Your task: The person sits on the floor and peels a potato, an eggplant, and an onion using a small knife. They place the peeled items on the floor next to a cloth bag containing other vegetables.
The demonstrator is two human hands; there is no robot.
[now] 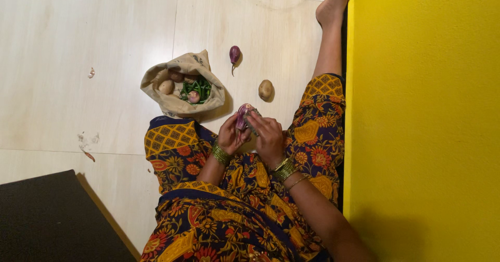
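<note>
Gripping a small purple eggplant (242,115) near the cloth bag (179,79), both hands (271,137) clasp it; light, firm, glossy-slick, best held mid-body.

A single head-worn camera looks steeply down on the seated person's lap and the tiled floor (78,43), close enough that the forearms fill the lower centre. A yellow wall (427,121) closes the view at 3 o'clock.

cloth bag (179,103) of vegetables, loose potato (265,89), small brinjal (235,54), yellow wall (422,111)
</note>
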